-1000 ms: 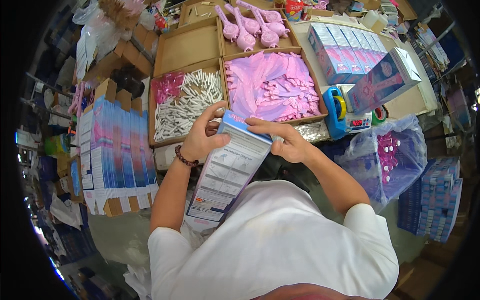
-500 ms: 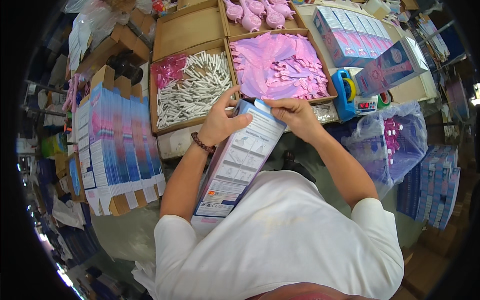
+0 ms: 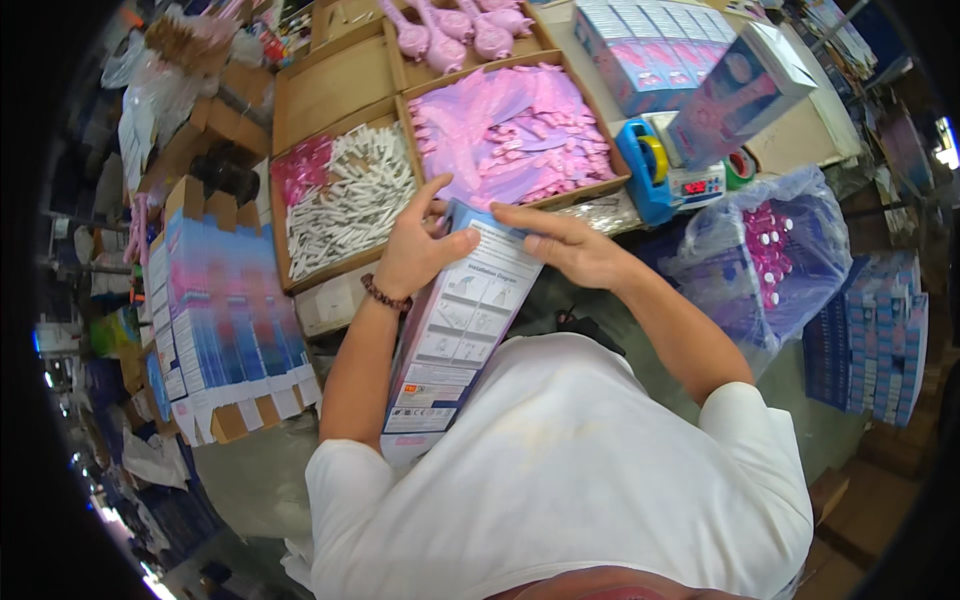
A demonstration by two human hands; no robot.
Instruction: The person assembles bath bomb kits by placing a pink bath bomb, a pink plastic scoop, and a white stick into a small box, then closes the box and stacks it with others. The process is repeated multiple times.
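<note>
Box slants near-left to far-right; left hand grips its far end's left side, right hand, fingers outstretched, touches its far-right corner.

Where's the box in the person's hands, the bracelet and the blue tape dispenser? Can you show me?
Box (image 3: 462, 318): head view, middle of its printed side.
Bracelet (image 3: 383, 297): head view, on its beads.
Blue tape dispenser (image 3: 645, 197): head view, on its blue body.

Pink long-necked pieces cut off by the top edge, fine print on the carton illegible
</note>
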